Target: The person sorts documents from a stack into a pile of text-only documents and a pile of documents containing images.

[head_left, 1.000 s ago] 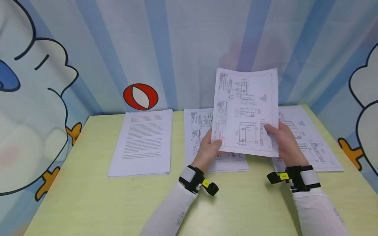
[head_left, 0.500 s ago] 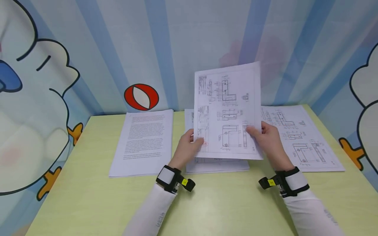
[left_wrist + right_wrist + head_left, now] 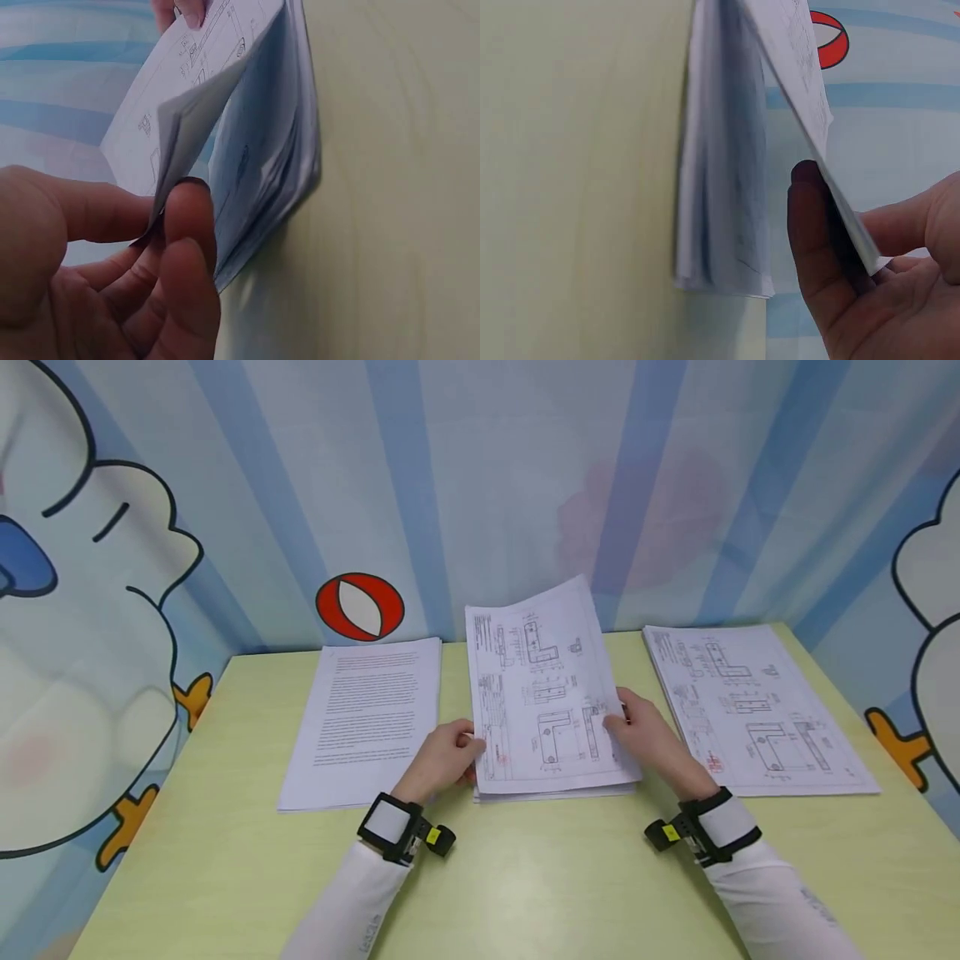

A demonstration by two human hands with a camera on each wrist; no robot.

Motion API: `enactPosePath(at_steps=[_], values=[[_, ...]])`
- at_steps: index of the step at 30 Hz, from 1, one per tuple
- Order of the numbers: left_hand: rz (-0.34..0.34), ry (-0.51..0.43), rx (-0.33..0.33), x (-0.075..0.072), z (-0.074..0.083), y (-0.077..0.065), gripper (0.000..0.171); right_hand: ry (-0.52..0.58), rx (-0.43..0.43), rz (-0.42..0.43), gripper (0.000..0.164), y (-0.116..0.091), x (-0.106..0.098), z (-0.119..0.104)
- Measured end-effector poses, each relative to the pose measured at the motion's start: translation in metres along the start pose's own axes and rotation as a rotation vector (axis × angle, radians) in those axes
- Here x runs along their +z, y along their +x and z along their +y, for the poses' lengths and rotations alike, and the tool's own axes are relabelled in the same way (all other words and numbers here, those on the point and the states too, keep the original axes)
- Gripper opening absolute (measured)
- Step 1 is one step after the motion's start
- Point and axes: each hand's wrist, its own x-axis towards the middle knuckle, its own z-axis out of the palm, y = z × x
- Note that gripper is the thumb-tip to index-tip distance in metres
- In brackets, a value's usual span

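Both hands hold a thin stack of drawing sheets [image 3: 517, 693], printed with L-shaped part views, over the middle paper stack [image 3: 555, 795]. My left hand [image 3: 444, 756] pinches its left edge between thumb and fingers, as the left wrist view shows with the sheets [image 3: 180, 135] tilted up from the stack below. On the opposite edge, my right hand [image 3: 645, 735] has its thumb on the printed face and its fingers behind. In the right wrist view a wedge of space separates the held sheets [image 3: 802, 97] from the lower stack [image 3: 724, 187]. The held sheets cover most of that stack.
A stack of text pages [image 3: 360, 727] lies to the left on the pale yellow table [image 3: 525, 877]. Another stack of drawings [image 3: 757, 710] with a red stamp lies to the right. A striped cartoon curtain [image 3: 510, 485] hangs behind the table's back edge.
Both hands have carried the held sheets from the right toward the left and lowered them over the middle stack. The right stack, partly covered before, is now fully visible.
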Motion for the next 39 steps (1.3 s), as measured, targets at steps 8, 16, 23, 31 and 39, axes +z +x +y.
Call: enactPosePath(at_steps=[8,16,23,31,39], values=[[-0.018,0.028,-0.063,0.002,-0.009,0.004,0.043,-0.054,0.05,-0.004,0.063,0.005,-0.001,0.008],[0.015,0.028,-0.078,0.002,-0.012,0.006,0.054,-0.099,0.066,-0.028,0.052,0.004,-0.007,0.009],[0.018,0.023,-0.083,0.001,-0.012,0.006,0.053,-0.208,0.102,-0.069,0.045,0.0,-0.008,0.0],[0.032,0.143,-0.056,0.0,-0.012,0.008,0.05,-0.387,0.058,-0.077,0.04,-0.006,-0.006,-0.007],[0.055,0.139,-0.075,0.0,-0.01,0.007,0.047,-0.447,0.05,-0.105,0.046,-0.009,-0.007,-0.012]])
